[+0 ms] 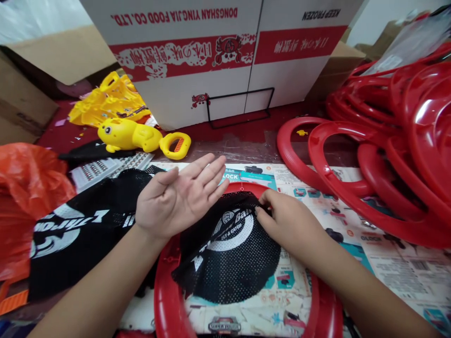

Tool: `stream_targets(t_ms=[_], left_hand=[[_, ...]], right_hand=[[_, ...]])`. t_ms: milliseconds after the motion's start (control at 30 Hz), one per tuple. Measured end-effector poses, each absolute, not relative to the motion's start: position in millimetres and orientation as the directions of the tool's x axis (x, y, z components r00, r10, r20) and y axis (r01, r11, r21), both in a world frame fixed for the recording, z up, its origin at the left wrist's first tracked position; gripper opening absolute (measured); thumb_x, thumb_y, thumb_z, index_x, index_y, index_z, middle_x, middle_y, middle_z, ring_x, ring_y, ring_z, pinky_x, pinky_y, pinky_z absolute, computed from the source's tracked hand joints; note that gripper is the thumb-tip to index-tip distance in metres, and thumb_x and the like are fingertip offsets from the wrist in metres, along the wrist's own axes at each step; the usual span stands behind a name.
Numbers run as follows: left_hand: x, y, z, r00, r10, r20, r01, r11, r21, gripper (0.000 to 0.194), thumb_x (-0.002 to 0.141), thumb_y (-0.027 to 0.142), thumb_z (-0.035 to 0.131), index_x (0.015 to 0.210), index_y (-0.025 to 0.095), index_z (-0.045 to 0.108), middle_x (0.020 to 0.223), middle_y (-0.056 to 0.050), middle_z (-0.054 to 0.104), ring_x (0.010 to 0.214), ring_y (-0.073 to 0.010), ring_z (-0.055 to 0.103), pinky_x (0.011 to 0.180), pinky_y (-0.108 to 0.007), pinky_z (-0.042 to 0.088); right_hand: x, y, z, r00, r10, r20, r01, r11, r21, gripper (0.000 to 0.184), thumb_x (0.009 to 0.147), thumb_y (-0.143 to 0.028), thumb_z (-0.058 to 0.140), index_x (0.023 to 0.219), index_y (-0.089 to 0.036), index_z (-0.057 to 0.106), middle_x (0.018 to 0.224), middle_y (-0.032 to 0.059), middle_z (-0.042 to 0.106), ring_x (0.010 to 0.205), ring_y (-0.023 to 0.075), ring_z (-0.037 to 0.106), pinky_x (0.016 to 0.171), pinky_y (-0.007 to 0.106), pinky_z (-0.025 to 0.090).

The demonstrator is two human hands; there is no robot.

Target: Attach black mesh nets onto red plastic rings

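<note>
Fingers stretched out and released, the left hand point(172, 202) hovers palm up, holding nothing, over the upper left of the scene's centrepiece, a black mesh disc point(243, 263) printed "FLY & CATCH". Over on the other side, the right hand point(287, 216) has thumb and fingertips pinched on that mesh at its upper right edge. The disc lies across the opening of a red ring point(169, 286), a fold running through its white lettering, its left edge overlapping the rim. Beneath them, printed sheets point(405, 291) cover the work surface. Out to the left, more black mesh point(81, 253) spreads near an orange plastic bag point(31, 188). Beyond the left fingertips, a yellow animal-shaped toy point(130, 135) lies right beside a yellow loop handle point(186, 145). Away to the right, red rings point(431, 122) pile up in a heap, and behind it all a white carton point(176, 105) stands with its print upside down.
</note>
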State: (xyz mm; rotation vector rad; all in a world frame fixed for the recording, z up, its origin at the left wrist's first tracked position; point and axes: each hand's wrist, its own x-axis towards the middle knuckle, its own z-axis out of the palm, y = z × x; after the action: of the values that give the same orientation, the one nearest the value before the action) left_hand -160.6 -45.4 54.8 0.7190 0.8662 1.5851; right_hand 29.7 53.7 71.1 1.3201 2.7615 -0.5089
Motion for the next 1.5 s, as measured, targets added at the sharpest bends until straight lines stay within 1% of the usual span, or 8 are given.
stream_targets(t_ms=[233,400,533,633,800,1000,1267,1500], left_hand=[[-152,-43,56,-0.299,0.953,-0.044,-0.177,-0.01,0.984,0.064,0.08,0.02,0.032,0.144,0.02,0.031,0.153,-0.008,0.042,0.144,-0.0215,0.034,0.119,-0.051,0.035],[-149,-44,40,-0.229,0.963,0.144,0.054,-0.136,0.989,0.064,0.081,0.011,0.036,0.142,0.033,0.03,0.16,0.0,0.029,0.148,-0.0198,0.025,0.12,-0.046,0.034],[-152,-33,24,-0.003,0.963,0.27,0.519,-0.23,0.824,0.057,0.086,0.014,0.04,0.14,0.03,0.033,0.166,0.0,0.004,0.152,-0.0233,0.001,0.124,-0.054,0.015],[-152,-24,17,0.116,0.988,0.101,0.724,-0.154,0.672,0.052,0.09,0.024,0.04,0.141,0.018,0.039,0.162,-0.012,0.02,0.151,-0.0288,0.012,0.122,-0.057,0.018],[-156,-25,25,0.115,0.993,0.028,0.774,-0.107,0.624,0.052,0.095,0.05,0.037,0.136,0.02,0.049,0.138,-0.011,0.056,0.127,-0.0287,0.052,0.111,-0.049,0.041],[-163,-33,27,0.034,0.997,0.068,0.883,-0.062,0.465,0.051,0.097,0.052,0.028,0.12,0.02,0.06,0.112,-0.012,0.062,0.106,-0.0304,0.058,0.102,-0.053,0.044],[-171,-36,20,-0.146,0.987,0.071,0.658,0.043,0.752,0.028,0.091,0.039,0.045,0.105,0.023,0.063,0.11,-0.005,0.067,0.102,-0.0254,0.061,0.094,-0.044,0.048],[-168,-35,21,-0.06,0.992,0.11,0.694,-0.038,0.719,0.022,0.087,0.038,0.053,0.096,0.023,0.066,0.107,-0.004,0.068,0.102,-0.0239,0.061,0.092,-0.04,0.049]], right_hand=[[34,54,73,-0.678,0.707,-0.204,0.726,0.599,-0.336,0.017,0.087,-0.017,0.057,0.072,-0.017,0.065,0.069,0.0024,0.066,0.059,0.0141,0.054,0.056,0.027,0.035],[39,53,71,-0.7,0.694,-0.169,0.697,0.611,-0.374,0.012,0.085,-0.016,0.058,0.076,-0.017,0.065,0.076,0.0016,0.068,0.068,0.0143,0.057,0.06,0.026,0.036],[41,53,71,-0.676,0.702,-0.224,0.714,0.548,-0.437,0.007,0.083,-0.013,0.06,0.078,-0.017,0.063,0.072,-0.0008,0.066,0.061,0.0116,0.055,0.057,0.024,0.034],[41,52,74,-0.666,0.696,-0.268,0.723,0.513,-0.462,0.014,0.086,-0.015,0.059,0.072,-0.017,0.062,0.067,-0.001,0.064,0.058,0.0112,0.053,0.055,0.025,0.032],[40,48,78,-0.672,0.714,-0.194,0.701,0.528,-0.48,0.017,0.09,-0.018,0.055,0.073,-0.017,0.061,0.072,0.0,0.064,0.063,0.0124,0.053,0.059,0.025,0.033],[34,42,76,-0.655,0.734,-0.182,0.686,0.476,-0.55,0.018,0.093,-0.021,0.054,0.077,-0.018,0.063,0.072,-0.0004,0.065,0.062,0.0125,0.054,0.058,0.024,0.033],[29,44,69,-0.631,0.765,-0.125,0.751,0.563,-0.345,0.021,0.093,-0.024,0.057,0.077,-0.017,0.067,0.071,0.0014,0.067,0.063,0.0146,0.056,0.058,0.026,0.03],[29,42,66,-0.627,0.769,-0.123,0.766,0.581,-0.274,0.022,0.094,-0.025,0.054,0.078,-0.017,0.067,0.073,0.0031,0.068,0.066,0.0163,0.057,0.059,0.026,0.031]])
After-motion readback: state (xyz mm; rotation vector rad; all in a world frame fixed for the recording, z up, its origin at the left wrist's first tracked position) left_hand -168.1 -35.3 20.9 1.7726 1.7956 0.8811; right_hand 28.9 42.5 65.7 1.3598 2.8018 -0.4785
